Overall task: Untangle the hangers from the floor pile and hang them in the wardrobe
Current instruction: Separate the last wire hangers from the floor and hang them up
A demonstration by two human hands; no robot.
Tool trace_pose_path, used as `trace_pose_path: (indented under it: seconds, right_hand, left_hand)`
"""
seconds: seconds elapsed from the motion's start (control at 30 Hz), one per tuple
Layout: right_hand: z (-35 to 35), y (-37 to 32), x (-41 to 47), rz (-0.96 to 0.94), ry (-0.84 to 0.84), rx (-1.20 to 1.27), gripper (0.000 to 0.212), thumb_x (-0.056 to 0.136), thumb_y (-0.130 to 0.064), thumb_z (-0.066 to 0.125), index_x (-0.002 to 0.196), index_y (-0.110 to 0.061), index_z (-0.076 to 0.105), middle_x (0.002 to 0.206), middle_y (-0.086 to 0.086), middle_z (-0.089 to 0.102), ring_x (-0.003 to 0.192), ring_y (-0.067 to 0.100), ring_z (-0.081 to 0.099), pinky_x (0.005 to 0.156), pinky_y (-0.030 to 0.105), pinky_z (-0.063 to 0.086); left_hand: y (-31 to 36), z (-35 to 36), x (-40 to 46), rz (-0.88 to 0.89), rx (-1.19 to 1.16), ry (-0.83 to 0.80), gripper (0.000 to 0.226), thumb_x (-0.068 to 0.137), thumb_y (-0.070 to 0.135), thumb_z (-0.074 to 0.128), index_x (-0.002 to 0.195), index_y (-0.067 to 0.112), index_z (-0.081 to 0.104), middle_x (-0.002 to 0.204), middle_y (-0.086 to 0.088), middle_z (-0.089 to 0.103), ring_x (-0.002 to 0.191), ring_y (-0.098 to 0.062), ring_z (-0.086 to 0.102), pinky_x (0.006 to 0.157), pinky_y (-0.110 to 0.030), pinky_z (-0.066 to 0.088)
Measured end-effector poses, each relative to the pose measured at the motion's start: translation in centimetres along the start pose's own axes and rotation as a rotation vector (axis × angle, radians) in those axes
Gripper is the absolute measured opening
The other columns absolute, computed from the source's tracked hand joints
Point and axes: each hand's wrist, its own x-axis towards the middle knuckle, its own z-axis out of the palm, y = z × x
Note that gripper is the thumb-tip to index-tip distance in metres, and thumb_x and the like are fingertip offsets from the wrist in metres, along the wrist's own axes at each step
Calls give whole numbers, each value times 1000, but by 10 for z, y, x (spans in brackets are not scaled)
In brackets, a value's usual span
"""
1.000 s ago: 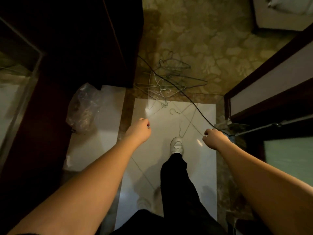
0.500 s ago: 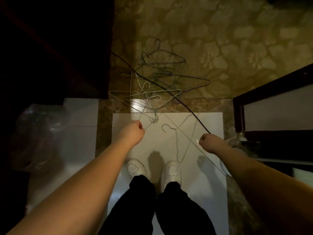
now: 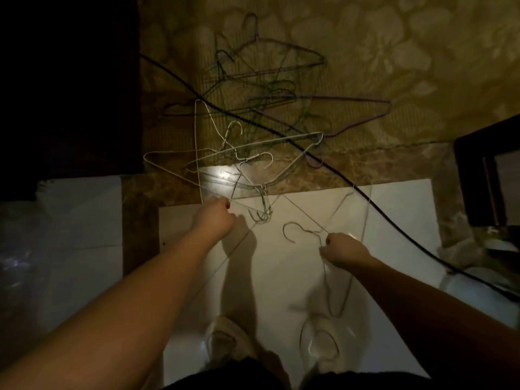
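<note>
A tangled pile of wire hangers lies on the patterned floor ahead, dark green and purple ones at the back. White hangers form its near edge. My left hand reaches down to the near corner of a white hanger, fingers curled round its wire. A single pale hanger lies apart on the white tile, hook pointing left. My right hand pinches it at the neck, and its body runs down under my wrist.
A black cable runs diagonally across the pile and off to the lower right. Dark furniture fills the upper left, and a dark frame stands at right. Crumpled clear plastic lies at left. My white shoes stand on the tile.
I have bent closer to the floor. Both hands, empty fists before, have dropped onto hangers: the left at the pile's near edge, the right at the lone hanger's neck.
</note>
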Motion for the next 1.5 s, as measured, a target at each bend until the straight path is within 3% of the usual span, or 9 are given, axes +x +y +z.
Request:
trace_pose_path:
  seconds: [0.17,0.4,0.53,0.7,0.97,1.1,1.27,1.4,1.5]
  right_hand:
    - [19,-6,39,5,140,31,40,95,-46,49,120,-15,50,121,5,54,108,22,56,89,31,45]
    - [38,-7,55,60,249,171,20,97,-35,45,105,-20,54,94,-3,54,83,13,55,74,26,43]
    - [33,-10,60,97,218,230,20,94,-33,46,101,-18,57,88,-3,56,81,16,55,71,28,40]
    - [-1,-21,53,70,291,666,16,90,-30,53,97,-15,53,90,2,58,86,21,54,77,30,38]
    - [-51,-49,48,-58,278,1060,19,93,-29,47,89,-12,54,82,6,58,75,21,54,64,32,39]
    - [-52,-51,58,-57,232,1111,23,96,-32,47,89,-13,59,85,5,63,75,17,57,72,36,45]
    - [-54,-51,71,-50,209,1114,32,96,-44,48,88,-16,62,86,3,65,75,17,59,74,38,47]
    - [-52,-56,83,-40,155,991,22,94,-35,46,84,-20,58,96,7,63,98,30,61,88,45,49]
    - [-48,-59,94,-54,121,931,21,93,-32,47,80,-22,60,98,9,65,95,29,59,85,42,48]
  left_hand:
    - [16,13,58,72,234,50,57,88,29,62,139,18,40,147,-7,36,136,-28,33,108,-41,29]
    - [34,30,95,-14,65,40,75,82,49,67,144,28,30,152,-7,32,140,-34,25,111,-50,23]
    - [41,44,92,57,265,81,53,83,53,63,130,30,48,140,-11,37,132,-33,31,107,-47,26]
    - [42,53,90,41,308,85,53,84,56,60,126,25,53,139,-11,37,131,-33,32,106,-45,27]
    - [47,55,82,-41,255,113,31,92,19,52,123,15,51,123,-11,60,123,-31,48,106,-39,33]
    - [51,58,78,-11,156,-22,40,93,16,48,132,9,40,119,-15,61,110,-34,58,81,-34,42]
    - [50,63,80,212,79,-233,38,80,38,73,105,17,53,96,-2,57,90,-22,55,71,-32,44]
    - [47,68,77,266,55,-227,49,76,59,72,95,17,55,96,-2,57,84,-19,55,66,-30,43]
    - [44,71,73,257,-107,-24,41,88,54,60,86,13,60,89,-5,57,83,-22,58,70,-34,46]
